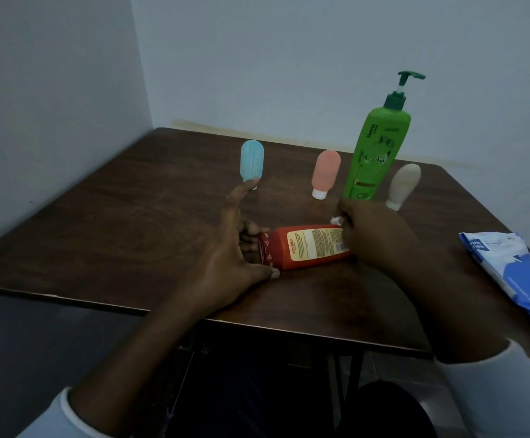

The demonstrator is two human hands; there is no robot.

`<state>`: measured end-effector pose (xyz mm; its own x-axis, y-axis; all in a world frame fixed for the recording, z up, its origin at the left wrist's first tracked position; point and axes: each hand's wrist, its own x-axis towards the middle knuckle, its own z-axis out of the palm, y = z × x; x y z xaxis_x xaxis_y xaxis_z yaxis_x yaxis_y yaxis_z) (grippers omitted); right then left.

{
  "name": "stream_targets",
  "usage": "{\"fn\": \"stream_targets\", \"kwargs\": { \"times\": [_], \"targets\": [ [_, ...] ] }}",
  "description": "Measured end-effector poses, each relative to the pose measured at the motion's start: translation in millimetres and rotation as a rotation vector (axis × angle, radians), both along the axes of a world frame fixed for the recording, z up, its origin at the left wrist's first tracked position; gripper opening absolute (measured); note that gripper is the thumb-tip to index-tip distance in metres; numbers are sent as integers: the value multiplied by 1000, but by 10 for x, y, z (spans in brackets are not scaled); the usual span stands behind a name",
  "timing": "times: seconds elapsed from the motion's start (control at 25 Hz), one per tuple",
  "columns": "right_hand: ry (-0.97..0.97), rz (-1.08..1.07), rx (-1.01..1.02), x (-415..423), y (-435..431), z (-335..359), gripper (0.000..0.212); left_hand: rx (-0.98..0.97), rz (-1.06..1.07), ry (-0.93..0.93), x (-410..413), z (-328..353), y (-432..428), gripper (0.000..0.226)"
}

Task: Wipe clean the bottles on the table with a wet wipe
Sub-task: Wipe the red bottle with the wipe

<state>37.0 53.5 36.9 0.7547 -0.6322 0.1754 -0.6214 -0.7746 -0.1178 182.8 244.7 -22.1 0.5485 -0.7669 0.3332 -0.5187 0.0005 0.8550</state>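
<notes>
Your left hand [232,248] grips the cap end of the red bottle [308,251], which lies near the worktop's [115,232] front edge. Your right hand [374,235] pinches the wet wipe [336,220] against its base. Behind, the blue bottle [252,162], pink bottle [326,172], green pump bottle [374,147] and beige bottle [404,184] probably await wiping.

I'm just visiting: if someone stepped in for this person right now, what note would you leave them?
Left hand grips the cap end of the red bottle, lying on its side on the table.
Right hand holds a crumpled wet wipe at the bottle's other end.
Blue tube, pink tube, green pump bottle and beige tube stand behind; wipes pack lies at the right.
The red bottle looks mid-wipe; whether the others are clean cannot be told.
</notes>
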Motion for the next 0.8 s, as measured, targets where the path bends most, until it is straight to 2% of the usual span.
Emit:
{"fn": "stream_targets", "kwargs": {
  "times": [0.24,0.36,0.44,0.52,0.6,0.68,0.8],
  "targets": [
    [12,357,61,397,869,-43,36,-71,-37,49,-23,-8,46,137],
    [-54,315,86,321,658,-60,34,-54,-9,26,-10,-29,34,137],
    [-80,244,59,159,334,-94,19,-29,-1,-7,6,-45,18,134],
    [-129,156,53,-8,33,-119,14,-13,6,-30,32,-54,3,128],
    [-130,76,23,-130,-185,-130,14,-5,2,-69,46,-55,4,118],
    [-121,25,-2,-187,-291,-144,14,16,12,-153,55,-56,14,95],
    [-146,61,-14,-127,-172,-162,11,45,51,-260,53,-56,28,65]
  ]
}}
